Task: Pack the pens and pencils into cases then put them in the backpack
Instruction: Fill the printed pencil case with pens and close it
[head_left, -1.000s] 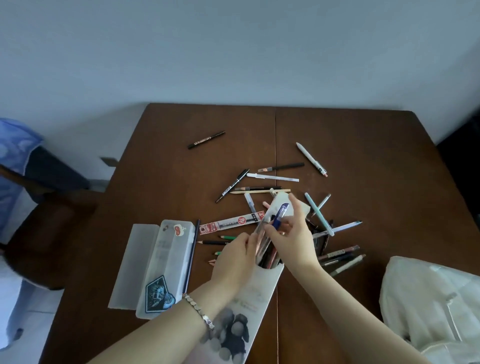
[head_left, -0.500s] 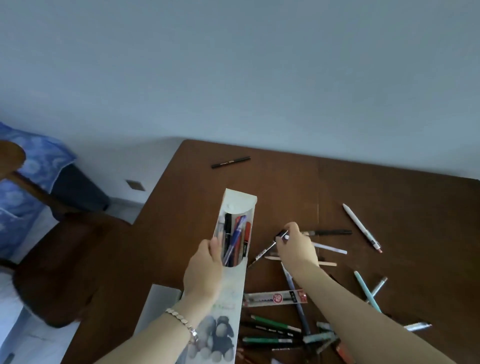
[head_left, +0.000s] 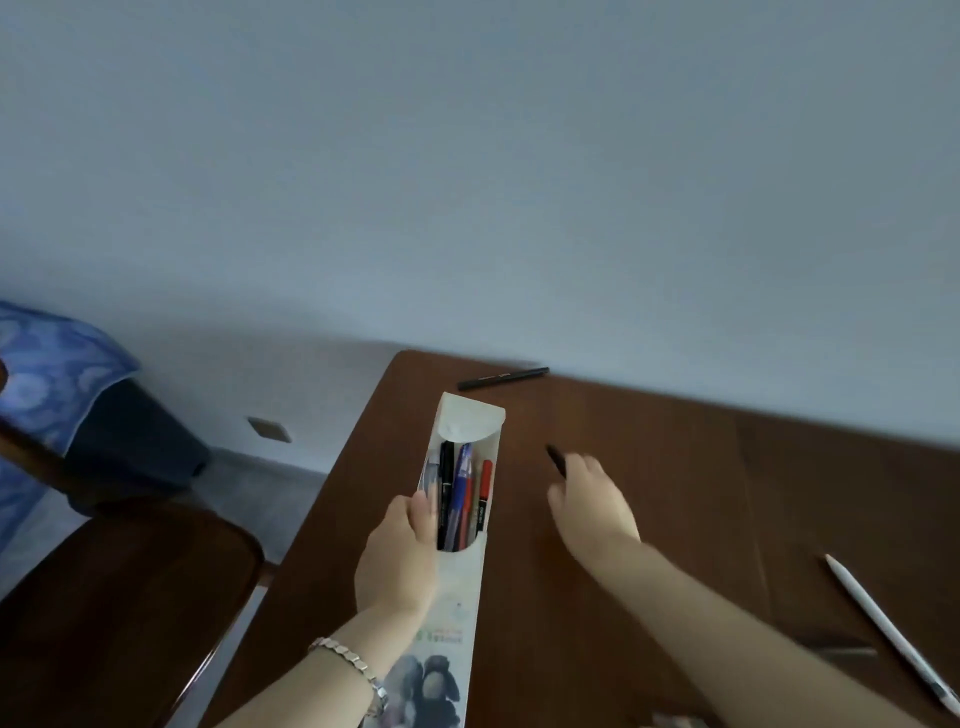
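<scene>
The long white paper pen case (head_left: 469, 587), with black, blue and red pens inside, is tilted up over the brown wooden table (head_left: 701, 467). The left hand (head_left: 397, 561) wraps its fingers round it so its mouth faces up. The blurry right hand (head_left: 592, 501) seems to curl its fingers round a thin dark pen (head_left: 556, 459), probably to go in next.

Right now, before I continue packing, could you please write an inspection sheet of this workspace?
Surface: brown wooden table.
Job's things: white pencil case, open, with black, blue and red pens inside; black pen near the far edge; white pen at right.
Clutter: nothing seen.
Hands: left hand grips the pencil case; right hand holds a dark pen, blurred.
Cables: nothing seen.
Surroundings: dark chair and blue cloth at left, wall socket, pale wall.
</scene>
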